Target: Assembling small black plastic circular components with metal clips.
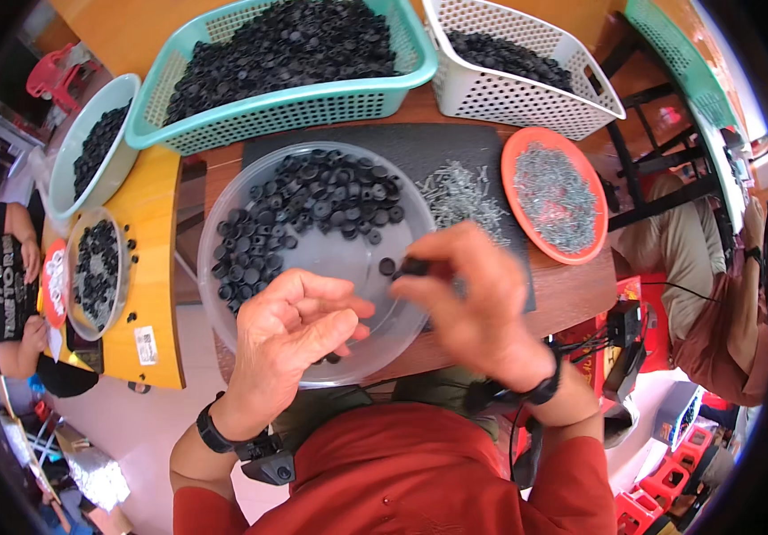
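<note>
My right hand (482, 281) pinches a small round black cap (415, 266) between thumb and fingertips, above the right side of a clear plastic bowl (214, 223). Over the front of that bowl, my left hand (290, 330) is loosely curled with its fingers apart, and nothing shows between them. Black caps (335, 192) lie heaped at the back and left of the bowl. One loose cap (387, 267) sits near my right fingertips. Small metal screws (462, 196) are spread on a dark mat (375, 138) beyond my right hand, beside an orange plate (510, 178) of more screws.
A turquoise basket (312, 107) and a white basket (526, 116), both holding black parts, stand at the back. To the left, a yellow table (156, 267) bears a pale tub (67, 178) and a clear bowl (121, 303). People sit on both sides.
</note>
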Tool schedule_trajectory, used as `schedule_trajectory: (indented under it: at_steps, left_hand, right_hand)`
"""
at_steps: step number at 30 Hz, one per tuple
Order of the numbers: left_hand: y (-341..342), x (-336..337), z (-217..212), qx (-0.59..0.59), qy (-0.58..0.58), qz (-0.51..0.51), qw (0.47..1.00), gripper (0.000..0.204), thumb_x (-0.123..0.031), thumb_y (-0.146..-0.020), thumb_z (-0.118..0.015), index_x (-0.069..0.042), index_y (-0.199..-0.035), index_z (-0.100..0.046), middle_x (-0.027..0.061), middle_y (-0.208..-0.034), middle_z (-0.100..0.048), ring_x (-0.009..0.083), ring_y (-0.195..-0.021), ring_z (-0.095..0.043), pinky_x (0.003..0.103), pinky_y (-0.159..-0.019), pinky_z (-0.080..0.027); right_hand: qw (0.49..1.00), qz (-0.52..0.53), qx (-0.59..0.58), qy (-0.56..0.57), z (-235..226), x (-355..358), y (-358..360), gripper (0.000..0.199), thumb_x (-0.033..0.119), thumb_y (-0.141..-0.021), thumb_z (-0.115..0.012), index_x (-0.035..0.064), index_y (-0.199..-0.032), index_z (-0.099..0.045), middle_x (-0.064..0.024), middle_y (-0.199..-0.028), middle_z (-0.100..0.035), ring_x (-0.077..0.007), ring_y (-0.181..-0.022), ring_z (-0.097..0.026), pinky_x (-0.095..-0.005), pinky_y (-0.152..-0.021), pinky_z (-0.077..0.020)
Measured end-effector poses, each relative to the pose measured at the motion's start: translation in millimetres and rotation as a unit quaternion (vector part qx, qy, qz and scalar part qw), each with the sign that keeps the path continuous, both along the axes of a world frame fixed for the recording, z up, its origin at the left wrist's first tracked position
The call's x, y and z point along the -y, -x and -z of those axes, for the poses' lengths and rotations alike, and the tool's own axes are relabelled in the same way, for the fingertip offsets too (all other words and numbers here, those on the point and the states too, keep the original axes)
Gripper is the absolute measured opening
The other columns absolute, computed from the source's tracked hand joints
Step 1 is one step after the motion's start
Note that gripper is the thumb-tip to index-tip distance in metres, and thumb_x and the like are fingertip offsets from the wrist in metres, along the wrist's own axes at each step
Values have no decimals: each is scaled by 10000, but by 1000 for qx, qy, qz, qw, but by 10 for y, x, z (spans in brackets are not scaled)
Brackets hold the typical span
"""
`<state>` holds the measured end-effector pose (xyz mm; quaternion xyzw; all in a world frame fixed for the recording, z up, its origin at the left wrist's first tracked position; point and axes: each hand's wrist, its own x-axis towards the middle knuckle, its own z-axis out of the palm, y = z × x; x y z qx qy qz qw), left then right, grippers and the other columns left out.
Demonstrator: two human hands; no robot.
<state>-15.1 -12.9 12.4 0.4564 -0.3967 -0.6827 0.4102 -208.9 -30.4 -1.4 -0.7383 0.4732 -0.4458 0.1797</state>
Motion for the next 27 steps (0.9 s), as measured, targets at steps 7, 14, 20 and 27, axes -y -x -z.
schedule_trajectory:
  at_steps: [7, 14, 20, 27]
  left_hand:
    - [-162, 73, 86, 146, 87, 57, 984, 143, -46, -833, -633, 22, -949, -581, 95, -834, -651, 124, -691, -608, 241, -614, -490]
    - [125, 420, 73, 361, 365, 190, 837, 210, 20, -716, -651, 2, -915, -586, 98, -726, -564, 214, -643, -581, 299, -581, -454]
    - [354, 563, 193, 431, 498, 218, 720, 273, -27, -659, -704, -37, -902, -579, 97, -703, -487, 292, -670, -540, 392, -576, -430]
    - [259, 642, 232, 507, 490, 273, 655, 269, -64, -648, -719, -69, -868, -565, 95, -717, -484, 295, -706, -545, 404, -584, -432]
  right_hand:
    - [992, 127, -3, -19, -289, 809, 795, 151, 57, -671, -703, 4, -780, -613, -15, -620, -553, -77, -600, -515, -232, -544, -416]
    - [928, 281, -239, 53, -496, 2016, 1725, 333, 246, -671, -764, 79, -942, -665, -64, -790, -675, -167, -679, -616, -289, -682, -494]
    - [917, 267, -296, 37, -387, 2253, 1597, 423, 194, -636, -718, -21, -981, -604, -271, -883, -626, -380, -874, -612, -436, -805, -464]
    - [942, 269, -187, 77, -430, 1834, 1406, 357, 152, -650, -712, -17, -947, -608, -223, -834, -613, -333, -844, -599, -437, -768, -463]
